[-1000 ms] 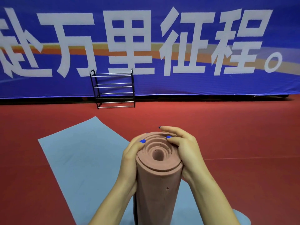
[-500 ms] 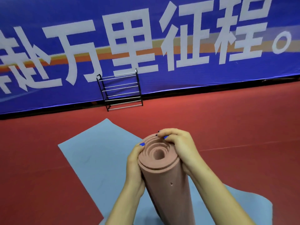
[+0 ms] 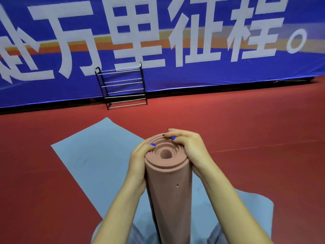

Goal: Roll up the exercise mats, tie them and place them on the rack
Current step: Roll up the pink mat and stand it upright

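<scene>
Both hands grip an upright rolled pink mat.
The left hand and right hand curl over its top end, above a flat blue mat; the rack stands well apart.

A red floor with a faint pale line across its right part runs back to a blue banner along the wall, printed with large white characters and an orange-and-tan stripe, a dark gap beneath.

Bright, even indoor light with hardly any shadows; the banner bows from wide-angle distortion, and its lettering is slightly soft.
</scene>
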### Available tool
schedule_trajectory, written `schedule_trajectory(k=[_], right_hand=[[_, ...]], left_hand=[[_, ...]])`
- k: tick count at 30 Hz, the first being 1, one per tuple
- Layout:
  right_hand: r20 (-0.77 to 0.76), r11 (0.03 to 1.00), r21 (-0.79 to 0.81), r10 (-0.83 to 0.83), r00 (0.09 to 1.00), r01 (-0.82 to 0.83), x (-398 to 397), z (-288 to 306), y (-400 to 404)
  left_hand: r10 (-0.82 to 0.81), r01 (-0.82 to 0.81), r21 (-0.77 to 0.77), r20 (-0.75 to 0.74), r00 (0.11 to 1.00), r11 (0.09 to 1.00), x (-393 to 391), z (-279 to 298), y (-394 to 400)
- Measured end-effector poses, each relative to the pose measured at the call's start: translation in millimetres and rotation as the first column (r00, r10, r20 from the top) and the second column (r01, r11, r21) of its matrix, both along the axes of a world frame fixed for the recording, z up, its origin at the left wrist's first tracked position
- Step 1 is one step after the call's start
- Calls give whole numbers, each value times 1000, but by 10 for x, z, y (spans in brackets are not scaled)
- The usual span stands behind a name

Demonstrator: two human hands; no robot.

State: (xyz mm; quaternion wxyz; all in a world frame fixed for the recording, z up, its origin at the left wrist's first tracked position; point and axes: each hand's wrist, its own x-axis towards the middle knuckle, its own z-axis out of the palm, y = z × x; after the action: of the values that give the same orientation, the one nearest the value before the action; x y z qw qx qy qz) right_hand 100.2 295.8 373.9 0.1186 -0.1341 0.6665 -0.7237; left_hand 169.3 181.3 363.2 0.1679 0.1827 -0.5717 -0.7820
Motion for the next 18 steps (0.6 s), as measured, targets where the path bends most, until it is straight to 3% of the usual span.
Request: schedule_trajectory(k=[2,5,8,11,13,15,18], right_hand=[[24,1000,-30,0,1000,1,36,107,-36],[-89,997,-64,45,995,-51,212,392,43],[-213,985,-148,54,976,-87,323,700,207],[-251,1000,7,26,968,-25,223,475,171],[-131,990,138,32,991,-14,104,169,71],[7,993,115,16,1000,-17,-29,27,-3],[60,994,106,-12,998,5,-146,108,-101]], left_hand=[[16,-15,20,-16,1000,1000,12,55,31],[-36,39,12,-163,986,999,159,291,78],[-170,140,-115,-316,933,983,318,593,9],[-131,89,-186,-230,964,978,219,324,-76],[-98,81,-148,-113,989,986,73,-2,-53],[-44,38,-96,-59,997,995,-93,-161,-61],[42,-42,-24,12,999,999,-259,-66,-110]])
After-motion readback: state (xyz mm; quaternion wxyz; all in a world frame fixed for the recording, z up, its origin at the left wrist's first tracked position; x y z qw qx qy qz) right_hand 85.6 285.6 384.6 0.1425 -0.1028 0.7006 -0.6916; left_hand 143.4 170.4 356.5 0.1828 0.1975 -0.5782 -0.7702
